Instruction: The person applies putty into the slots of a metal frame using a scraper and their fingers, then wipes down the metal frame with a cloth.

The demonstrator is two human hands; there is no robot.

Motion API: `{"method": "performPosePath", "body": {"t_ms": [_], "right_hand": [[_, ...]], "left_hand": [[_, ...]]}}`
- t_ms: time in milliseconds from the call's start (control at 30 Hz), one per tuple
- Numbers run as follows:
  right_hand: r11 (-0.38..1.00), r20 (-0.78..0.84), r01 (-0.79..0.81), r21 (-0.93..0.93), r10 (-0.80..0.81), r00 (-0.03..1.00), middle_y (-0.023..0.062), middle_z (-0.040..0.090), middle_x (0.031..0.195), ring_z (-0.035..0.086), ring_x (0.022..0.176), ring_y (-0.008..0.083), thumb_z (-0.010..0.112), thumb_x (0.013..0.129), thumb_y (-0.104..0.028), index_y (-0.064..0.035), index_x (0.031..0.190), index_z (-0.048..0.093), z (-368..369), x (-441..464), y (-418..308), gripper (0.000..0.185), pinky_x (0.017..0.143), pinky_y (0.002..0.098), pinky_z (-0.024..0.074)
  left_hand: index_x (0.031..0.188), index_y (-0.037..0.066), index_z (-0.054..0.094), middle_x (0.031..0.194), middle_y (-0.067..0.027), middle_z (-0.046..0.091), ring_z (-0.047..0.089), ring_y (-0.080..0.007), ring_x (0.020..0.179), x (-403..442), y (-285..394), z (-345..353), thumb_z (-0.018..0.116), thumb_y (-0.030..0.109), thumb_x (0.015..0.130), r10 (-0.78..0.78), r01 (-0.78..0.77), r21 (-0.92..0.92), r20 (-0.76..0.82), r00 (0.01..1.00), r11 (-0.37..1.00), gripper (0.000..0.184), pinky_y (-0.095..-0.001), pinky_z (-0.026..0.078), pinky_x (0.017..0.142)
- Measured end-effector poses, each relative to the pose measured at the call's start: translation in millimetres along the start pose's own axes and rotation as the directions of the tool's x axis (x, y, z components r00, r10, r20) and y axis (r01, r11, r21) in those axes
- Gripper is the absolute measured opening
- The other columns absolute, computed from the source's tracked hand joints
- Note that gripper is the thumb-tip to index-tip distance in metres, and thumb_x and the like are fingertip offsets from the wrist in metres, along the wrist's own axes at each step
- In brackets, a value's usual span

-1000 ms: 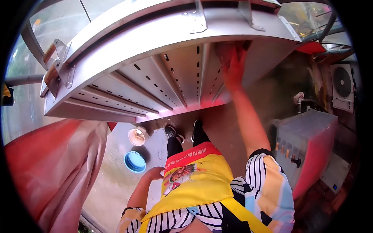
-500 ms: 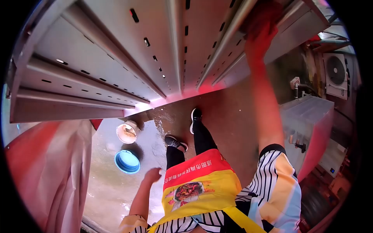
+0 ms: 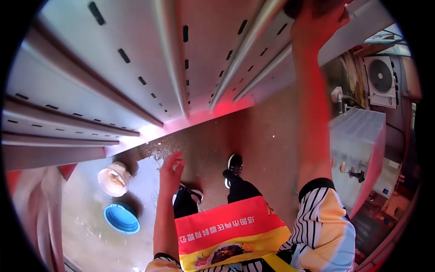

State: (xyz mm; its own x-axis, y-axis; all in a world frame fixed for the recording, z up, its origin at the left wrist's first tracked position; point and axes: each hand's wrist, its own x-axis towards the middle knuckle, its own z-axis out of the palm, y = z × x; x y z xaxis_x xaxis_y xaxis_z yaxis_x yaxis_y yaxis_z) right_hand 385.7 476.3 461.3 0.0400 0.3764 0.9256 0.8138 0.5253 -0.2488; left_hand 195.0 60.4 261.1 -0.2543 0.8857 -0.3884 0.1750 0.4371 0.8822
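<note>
My right hand (image 3: 317,27) reaches up at the top right, its fingers curled round a dark red, bunched thing, perhaps a cloth (image 3: 293,7). The top edge and my hand hide much of that thing. It lies against the underside of a large ribbed metal panel (image 3: 140,41) with rows of slots. My left hand (image 3: 172,166) hangs in front of me above the wet floor. Its fingers are loosely curled, with a gap to the thumb and nothing seen between them. A red and yellow apron (image 3: 217,226) covers my front.
On the wet floor to the left stand a white bucket (image 3: 108,181) with something brownish inside and a blue basin (image 3: 121,218). A metal tank with a tap (image 3: 353,149) is at my right, and a fan unit (image 3: 381,77) lies beyond. A draped sheet (image 3: 38,199) hangs at far left.
The panel appears larger and further left, as do the bucket and basin. My left hand has risen forward. My right hand stays up at the panel with the dark thing.
</note>
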Motion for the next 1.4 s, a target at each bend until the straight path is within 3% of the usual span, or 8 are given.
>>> {"method": "performPosePath", "body": {"t_ms": [333, 567, 667, 733, 800, 933, 1133, 1400], "right_hand": [[0.998, 0.762, -0.050, 0.031, 0.009, 0.648, 0.0248, 0.048, 0.120, 0.049, 0.110, 0.0441, 0.067, 0.077, -0.009, 0.0017, 0.116, 0.054, -72.4, -375.2, 62.5, 0.042, 0.095, 0.0452, 0.0401], [0.402, 0.883, -0.887, 0.228, 0.298, 0.362, 0.0076, 0.059, 0.113, 0.055, 0.108, 0.0177, 0.067, 0.081, -0.008, -0.0033, 0.129, 0.048, -81.4, -374.0, 70.5, 0.052, 0.092, 0.0327, 0.0445], [0.372, 0.651, -0.709, 0.599, 0.289, 0.702, 0.0096, 0.053, 0.127, 0.049, 0.119, 0.0183, 0.071, 0.082, -0.019, 0.0003, 0.134, 0.044, -74.3, -209.8, 27.8, 0.062, 0.102, 0.0328, 0.0393], [0.938, 0.231, -0.050, 0.344, -0.032, 0.972, 0.0170, 0.051, 0.126, 0.052, 0.114, 0.0278, 0.073, 0.078, -0.019, -0.0018, 0.128, 0.050, -64.7, -99.5, 0.6, 0.057, 0.099, 0.0345, 0.0406], [0.919, 0.416, -0.129, 0.372, -0.041, 0.908, 0.0209, 0.043, 0.131, 0.044, 0.118, 0.0362, 0.066, 0.079, -0.014, -0.0031, 0.130, 0.047, -30.5, -24.9, -0.4, 0.055, 0.102, 0.0382, 0.0346], [0.933, -0.085, 0.212, 0.290, -0.196, 0.977, 0.0224, 0.043, 0.134, 0.041, 0.123, 0.0381, 0.059, 0.080, -0.009, -0.0018, 0.133, 0.044, 2.5, -79.5, 3.2, 0.056, 0.107, 0.0396, 0.0307], [0.979, 0.158, 0.141, 0.146, -0.163, 0.974, 0.0233, 0.040, 0.129, 0.043, 0.116, 0.0426, 0.053, 0.085, -0.005, 0.0012, 0.120, 0.044, -12.9, -328.8, 69.7, 0.037, 0.098, 0.0469, 0.0367], [0.635, 0.946, -0.765, 0.112, 0.167, 0.277, 0.0122, 0.054, 0.109, 0.054, 0.105, 0.0258, 0.067, 0.073, -0.001, -0.0036, 0.114, 0.054, -102.7, -503.8, 149.0, 0.042, 0.091, 0.0341, 0.0440]], "left_hand": [[0.117, 0.005, 0.057, 0.109, -0.0157, 0.061, 0.062, -0.0324, 0.095, 15.3, -55.0, 4.2, 0.064, 0.007, 0.083, 0.203, -0.283, 0.310, 0.267, 0.942, 0.908, 0.035, -0.0370, 0.051, 0.081], [0.115, 0.004, 0.058, 0.105, -0.0150, 0.062, 0.062, -0.0323, 0.093, 39.0, -71.7, -4.0, 0.067, 0.009, 0.080, 0.342, -0.397, 0.502, 0.203, 0.918, 0.768, 0.036, -0.0376, 0.049, 0.081], [0.119, 0.004, 0.056, 0.112, -0.0167, 0.060, 0.062, -0.0333, 0.095, 45.6, -64.0, -0.1, 0.065, 0.011, 0.083, 0.266, -0.347, 0.432, 0.238, 0.934, 0.833, 0.038, -0.0395, 0.051, 0.080], [0.120, 0.004, 0.056, 0.112, -0.0167, 0.060, 0.062, -0.0330, 0.094, 45.3, -70.3, 1.2, 0.064, 0.011, 0.083, 0.220, -0.327, 0.448, 0.274, 0.936, 0.832, 0.038, -0.0394, 0.051, 0.079], [0.120, 0.004, 0.055, 0.112, -0.0167, 0.060, 0.063, -0.0328, 0.094, 46.3, -76.7, 1.0, 0.064, 0.011, 0.083, 0.180, -0.314, 0.450, 0.316, 0.932, 0.836, 0.038, -0.0396, 0.051, 0.079], [0.121, 0.005, 0.054, 0.114, -0.0176, 0.058, 0.060, -0.0364, 0.098, 58.6, -80.0, 5.1, 0.064, 0.012, 0.084, 0.206, -0.362, 0.513, 0.336, 0.919, 0.778, 0.040, -0.0412, 0.050, 0.081], [0.119, 0.004, 0.056, 0.104, -0.0176, 0.062, 0.063, -0.0313, 0.092, 68.2, -90.2, 20.2, 0.066, 0.010, 0.081, 0.238, -0.397, 0.512, 0.348, 0.907, 0.762, 0.040, -0.0385, 0.051, 0.078], [0.123, 0.005, 0.054, 0.112, -0.0189, 0.061, 0.063, -0.0344, 0.094, 62.4, -90.4, 29.1, 0.066, 0.018, 0.083, 0.088, -0.300, 0.517, 0.395, 0.914, 0.802, 0.043, -0.0398, 0.050, 0.081]]}}
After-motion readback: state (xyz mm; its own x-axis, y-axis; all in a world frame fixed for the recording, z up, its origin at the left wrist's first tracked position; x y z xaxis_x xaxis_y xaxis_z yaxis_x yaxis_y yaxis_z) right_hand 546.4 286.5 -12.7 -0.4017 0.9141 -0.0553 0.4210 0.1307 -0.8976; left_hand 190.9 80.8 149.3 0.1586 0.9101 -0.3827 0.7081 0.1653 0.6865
